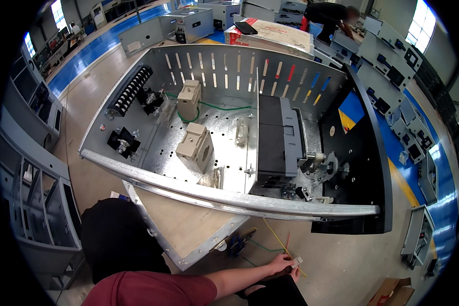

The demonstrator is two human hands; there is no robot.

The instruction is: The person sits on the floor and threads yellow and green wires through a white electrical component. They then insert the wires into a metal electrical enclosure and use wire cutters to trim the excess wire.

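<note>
My left hand (280,264) reaches past the front of the metal cabinet, its fingers closed on a small pale block (297,262). A thin yellow wire (275,233) runs down to the block and its end sticks out beyond it. Just below, my right hand (295,274) is partly hidden, with its fingers curled close to the block; what they grip cannot be made out. Beside my left forearm are a green wire (262,247) and dark-blue-handled pliers (235,245). A short red wire (289,238) stands near the yellow one.
An open metal cabinet (229,200) lies across the view, holding beige transformers (195,145), a black-and-grey breaker (278,135) and a terminal strip (131,91). Its corner rests above a wooden-topped stand (188,219). A cardboard box (391,292) sits lower right. Another person (327,19) bends over far behind.
</note>
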